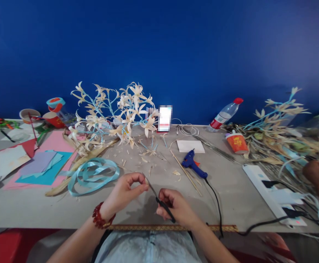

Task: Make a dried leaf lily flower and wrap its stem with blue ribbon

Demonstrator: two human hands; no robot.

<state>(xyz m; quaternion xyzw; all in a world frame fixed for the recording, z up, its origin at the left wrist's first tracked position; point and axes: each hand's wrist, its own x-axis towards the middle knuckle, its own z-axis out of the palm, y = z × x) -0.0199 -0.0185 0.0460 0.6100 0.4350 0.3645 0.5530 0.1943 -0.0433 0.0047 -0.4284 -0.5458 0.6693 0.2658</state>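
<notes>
My right hand point(176, 206) grips a pair of dark-handled scissors point(163, 206) above the front of the table. Their blades point up and to the left, towards my left hand point(128, 193). The left fingers are pinched together at the blade tips, on a small pale piece too tiny to make out. A red bead bracelet circles that wrist. Just left of it lies a loose coil of light blue ribbon point(93, 177). Beyond my hands stand cream flowers on blue-wrapped stems point(115, 109), with pale scraps point(148, 153) scattered before them.
To the right lie a blue glue gun point(194, 164) with its cord, thin sticks point(185, 173) and a white power strip point(269, 197). Coloured paper sheets point(45, 168) are on the left. Farther back are a tilted bottle point(225, 115), a red cup point(236, 142) and a lit phone point(164, 118).
</notes>
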